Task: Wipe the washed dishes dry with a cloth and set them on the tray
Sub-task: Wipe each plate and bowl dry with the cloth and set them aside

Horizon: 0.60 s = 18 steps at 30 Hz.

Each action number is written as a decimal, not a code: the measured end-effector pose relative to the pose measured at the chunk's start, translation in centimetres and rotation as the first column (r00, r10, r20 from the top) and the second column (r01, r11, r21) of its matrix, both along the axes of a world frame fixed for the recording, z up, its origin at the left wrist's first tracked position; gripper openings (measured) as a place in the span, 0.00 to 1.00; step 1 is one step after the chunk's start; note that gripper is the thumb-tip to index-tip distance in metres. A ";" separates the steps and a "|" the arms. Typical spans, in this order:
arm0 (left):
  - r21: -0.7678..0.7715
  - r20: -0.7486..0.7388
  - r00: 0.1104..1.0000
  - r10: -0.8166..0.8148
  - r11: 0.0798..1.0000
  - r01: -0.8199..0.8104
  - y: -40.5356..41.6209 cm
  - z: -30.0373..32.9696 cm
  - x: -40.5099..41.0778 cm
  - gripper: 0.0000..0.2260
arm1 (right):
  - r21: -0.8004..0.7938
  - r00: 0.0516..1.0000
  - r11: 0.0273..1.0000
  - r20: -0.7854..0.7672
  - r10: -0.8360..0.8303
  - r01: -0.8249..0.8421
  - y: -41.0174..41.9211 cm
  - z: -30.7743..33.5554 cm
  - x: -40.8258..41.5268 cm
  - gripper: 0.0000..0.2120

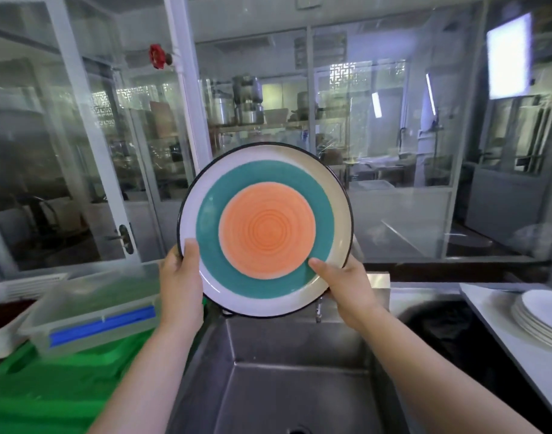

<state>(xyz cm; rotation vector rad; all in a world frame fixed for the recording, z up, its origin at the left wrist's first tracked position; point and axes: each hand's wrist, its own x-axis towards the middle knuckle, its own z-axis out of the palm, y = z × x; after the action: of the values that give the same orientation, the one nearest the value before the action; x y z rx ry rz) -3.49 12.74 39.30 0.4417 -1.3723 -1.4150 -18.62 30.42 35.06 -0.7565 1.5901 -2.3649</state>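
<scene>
Head-worn view, forward-down over sink [287, 355].

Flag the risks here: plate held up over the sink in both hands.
1. The plate is tilted nearly upright, gripped only at its lower rim by the left hand and right hand; a slip would likely drop it into the steel sink.
2. Neither hand holds a cloth, so it may reach the white plate stack undried.

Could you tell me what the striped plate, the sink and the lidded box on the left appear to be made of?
Striped plate: probably glazed ceramic, judging by the glossy sheen and painted concentric rings with a dark rim. Sink: stainless steel by its look, brushed grey metal with dull reflections. Lidded box: likely plastic, being cloudy and translucent with a blue strip along its front.
</scene>
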 end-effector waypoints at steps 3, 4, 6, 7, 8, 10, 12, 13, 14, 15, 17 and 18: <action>0.170 -0.034 0.998 -0.056 0.984 0.061 0.4 -1.2 -0.6 0.09 | 0.045 0.997 0.999 0.079 -0.016 0.013 0.5 -1.3 0.2 0.12; 0.196 -0.032 0.999 -0.044 0.979 0.049 0.7 -1.7 -0.9 0.09 | 0.068 0.996 0.998 0.089 -0.021 0.015 0.9 -1.7 0.2 0.12; 0.234 -0.040 0.999 0.020 0.972 -0.010 1.3 -3.3 -1.4 0.10 | 0.135 0.997 0.991 0.078 -0.019 0.008 1.6 -2.9 0.3 0.10; 0.263 -0.040 0.998 0.049 0.964 -0.037 1.7 -4.2 -1.7 0.11 | 0.179 0.998 0.984 0.063 -0.025 0.014 2.0 -3.6 0.3 0.10; 0.301 -0.031 0.997 0.070 0.952 -0.057 2.1 -5.4 -1.8 0.12 | 0.226 0.998 0.974 0.051 -0.045 0.032 2.5 -4.4 0.3 0.10; 0.386 -0.012 0.996 0.090 0.919 -0.078 3.2 -7.8 -2.0 0.11 | 0.307 0.994 0.949 0.053 -0.092 0.072 3.7 -5.9 0.2 0.13; 0.447 0.027 0.996 0.090 0.890 -0.092 4.1 -10.3 -2.1 0.10 | 0.328 0.990 0.943 0.107 -0.090 0.051 5.3 -7.5 -0.1 0.19; 0.464 0.055 0.995 0.089 0.880 -0.104 4.6 -11.4 -2.1 0.10 | 0.336 0.986 0.941 0.146 -0.085 0.031 6.3 -8.3 -0.3 0.21; 0.476 0.081 0.992 0.094 0.871 -0.121 5.0 -12.4 -2.1 0.10 | 0.360 0.981 0.932 0.169 -0.093 0.026 7.3 -9.3 -0.4 0.22; 0.486 0.105 0.989 0.104 0.862 -0.142 5.4 -13.2 -2.1 0.10 | 0.410 0.979 0.911 0.166 -0.119 0.042 8.4 -10.4 -0.4 0.23; 0.490 0.150 0.981 0.124 0.852 -0.183 6.1 -14.7 -2.0 0.10 | 0.560 0.972 0.820 0.105 -0.209 0.116 10.9 -13.4 -0.3 0.25; 0.491 0.168 0.977 0.128 0.849 -0.195 6.5 -15.4 -1.8 0.10 | 0.655 0.968 0.742 0.064 -0.242 0.142 12.4 -15.2 -0.2 0.27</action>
<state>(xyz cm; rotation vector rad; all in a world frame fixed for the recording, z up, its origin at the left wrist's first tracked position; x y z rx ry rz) -5.30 19.21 23.89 0.9873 -1.0160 -1.6213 -18.77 42.83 19.85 -0.2643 2.3004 -1.7000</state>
